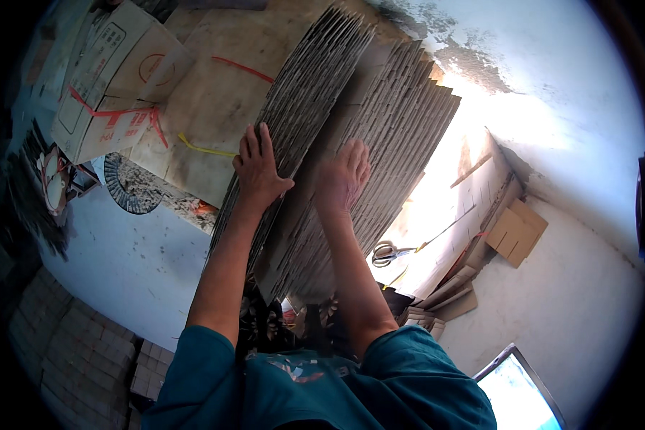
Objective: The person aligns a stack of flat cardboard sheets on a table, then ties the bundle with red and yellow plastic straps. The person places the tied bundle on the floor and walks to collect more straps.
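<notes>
Two tall stacks of grey-brown cardboard sheets lie side by side in front of me, their layered edges upward. Over the left cardboard stack (312, 79) rests my left hand (260, 168), open, with fingers stretched out and the thumb apart. My right hand (342, 179) lies against the right cardboard stack (398, 115). Its fingers are extended close together, slightly blurred, and nothing shows in its grasp. A darker gap runs between the stacks. Their near ends are partly hidden by my forearms.
A printed carton (115, 86) with red strapping stands at the far left. Scissors (385, 254) lie on the bright surface at right, near loose cardboard (517, 231). A yellow strap (204, 148) lies beside the left stack. A lit screen (519, 390) is at lower right.
</notes>
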Demonstrator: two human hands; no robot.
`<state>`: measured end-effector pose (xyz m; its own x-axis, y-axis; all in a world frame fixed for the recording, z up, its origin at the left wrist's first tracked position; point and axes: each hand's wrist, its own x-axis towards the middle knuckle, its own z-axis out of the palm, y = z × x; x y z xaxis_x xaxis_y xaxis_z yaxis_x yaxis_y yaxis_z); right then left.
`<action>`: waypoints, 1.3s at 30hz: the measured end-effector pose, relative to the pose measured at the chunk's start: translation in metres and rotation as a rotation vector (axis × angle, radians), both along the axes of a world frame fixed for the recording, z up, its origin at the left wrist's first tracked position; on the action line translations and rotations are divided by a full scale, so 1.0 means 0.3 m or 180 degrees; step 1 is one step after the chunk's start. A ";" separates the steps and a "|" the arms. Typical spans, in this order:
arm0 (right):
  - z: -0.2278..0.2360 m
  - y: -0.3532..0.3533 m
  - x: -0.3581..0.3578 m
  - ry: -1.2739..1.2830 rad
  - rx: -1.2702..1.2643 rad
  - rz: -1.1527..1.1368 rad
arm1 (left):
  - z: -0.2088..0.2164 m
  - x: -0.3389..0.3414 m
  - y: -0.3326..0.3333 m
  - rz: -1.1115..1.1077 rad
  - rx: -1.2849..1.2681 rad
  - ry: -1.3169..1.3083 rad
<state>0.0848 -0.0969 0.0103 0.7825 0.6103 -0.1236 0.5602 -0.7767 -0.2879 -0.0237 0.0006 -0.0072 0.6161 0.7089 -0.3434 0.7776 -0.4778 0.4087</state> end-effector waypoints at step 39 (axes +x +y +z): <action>-0.006 0.044 -0.005 0.1330 -0.0865 -0.0063 | -0.014 -0.003 -0.001 0.0017 -0.0030 -0.0127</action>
